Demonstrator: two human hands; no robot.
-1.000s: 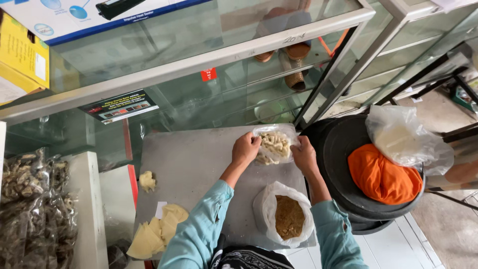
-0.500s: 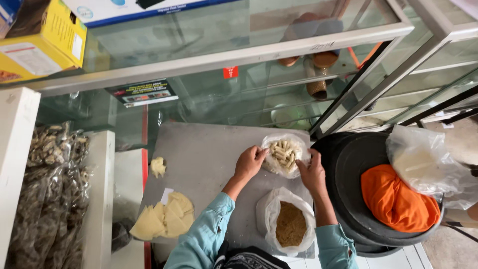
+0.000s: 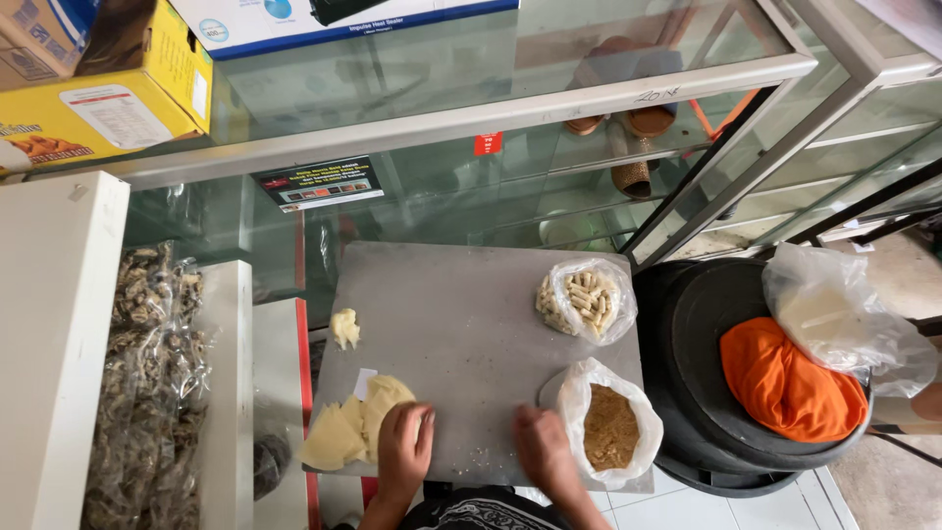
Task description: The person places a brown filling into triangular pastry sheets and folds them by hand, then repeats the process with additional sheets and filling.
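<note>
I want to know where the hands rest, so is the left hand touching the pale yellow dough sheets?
Touching: in the head view, the left hand lies with its fingers overlapping the edge of the pale yellow dough sheets, no gap between them.

On the metal board (image 3: 471, 334), dough sheets (image 3: 355, 424) lie left, two open bags (image 3: 599, 373) right, hands (image 3: 471, 447) between.

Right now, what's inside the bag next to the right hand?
The open bag beside the right hand holds brown powder, seen through its mouth. How deep it goes is hidden by the powder itself.
</note>
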